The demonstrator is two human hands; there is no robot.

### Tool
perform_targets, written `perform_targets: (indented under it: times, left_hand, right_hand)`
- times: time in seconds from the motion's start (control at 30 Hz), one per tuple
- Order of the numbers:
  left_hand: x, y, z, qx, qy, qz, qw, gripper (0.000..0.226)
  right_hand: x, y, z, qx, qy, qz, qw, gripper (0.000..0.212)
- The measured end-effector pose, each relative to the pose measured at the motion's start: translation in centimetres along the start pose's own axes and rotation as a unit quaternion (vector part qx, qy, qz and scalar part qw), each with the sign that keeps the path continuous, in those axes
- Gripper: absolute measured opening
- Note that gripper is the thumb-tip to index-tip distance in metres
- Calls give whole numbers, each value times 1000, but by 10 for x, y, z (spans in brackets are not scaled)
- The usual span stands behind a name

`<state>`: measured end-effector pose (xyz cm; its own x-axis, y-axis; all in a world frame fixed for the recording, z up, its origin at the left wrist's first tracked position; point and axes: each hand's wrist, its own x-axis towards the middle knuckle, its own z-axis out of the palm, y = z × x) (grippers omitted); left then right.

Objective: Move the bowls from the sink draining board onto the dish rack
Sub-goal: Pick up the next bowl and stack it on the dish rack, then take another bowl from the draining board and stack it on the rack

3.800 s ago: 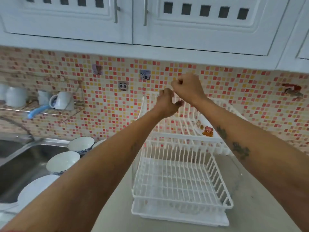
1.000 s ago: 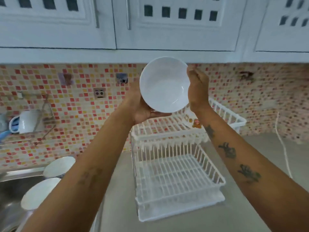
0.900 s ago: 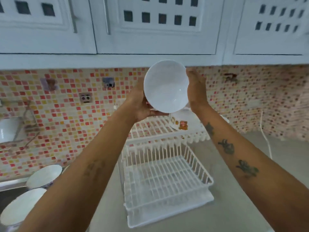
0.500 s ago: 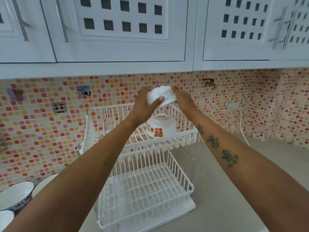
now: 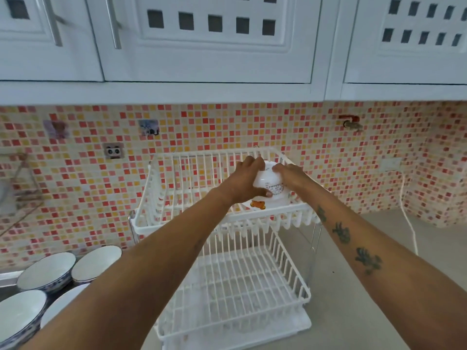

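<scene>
A white two-tier dish rack (image 5: 177, 224) stands on the counter against the tiled wall. Both my hands hold a small white bowl (image 5: 274, 184) upside down over the right end of the rack's upper tier. My left hand (image 5: 243, 184) grips its left side and my right hand (image 5: 290, 176) its right side. It rests on or just above another upturned white bowl with a bear picture (image 5: 262, 204) in that tier; I cannot tell if they touch. Several white bowls with blue outsides (image 5: 48, 270) sit on the draining board at lower left.
The rack's lower tier (image 5: 237, 281) holds nothing. White wall cabinets (image 5: 202, 59) hang overhead. A white cord (image 5: 409, 226) runs down the wall to the counter at the right. A wire wall shelf (image 5: 22, 188) is at the far left.
Both hands have turned the white bowl upside down and lowered it from in front of the cabinets onto the bear bowl in the upper tier. The view has shifted.
</scene>
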<state>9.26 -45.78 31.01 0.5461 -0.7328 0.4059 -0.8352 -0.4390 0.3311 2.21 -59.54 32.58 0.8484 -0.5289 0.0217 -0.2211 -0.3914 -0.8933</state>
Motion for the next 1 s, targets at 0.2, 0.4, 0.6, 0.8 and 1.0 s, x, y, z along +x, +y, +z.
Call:
perform_targets:
  times: [0.2,0.4,0.6,0.8,1.0]
  left_hand:
    - [1,-4,5,11,-26,-11,1000,69]
    - [-2,-6,-3,-18,-55,-5,998,57]
    - [-28,-17,-37,-49,-26,-26,998,54]
    - [-87,-53,-109,-113,222,-73,966,30]
    - [-182,-126,-166,-134,403,-199,883,22]
  right_hand:
    - [4,2,-1,-18,-34,29,999,42]
    - [-1,0,-4,16,-58,61,996,23]
    - [-1,1,2,-159,93,-77,980,52]
    - [-38,-61,68,-49,164,-256,951,30]
    - [-111,-142,189,108,70,-397,909,14]
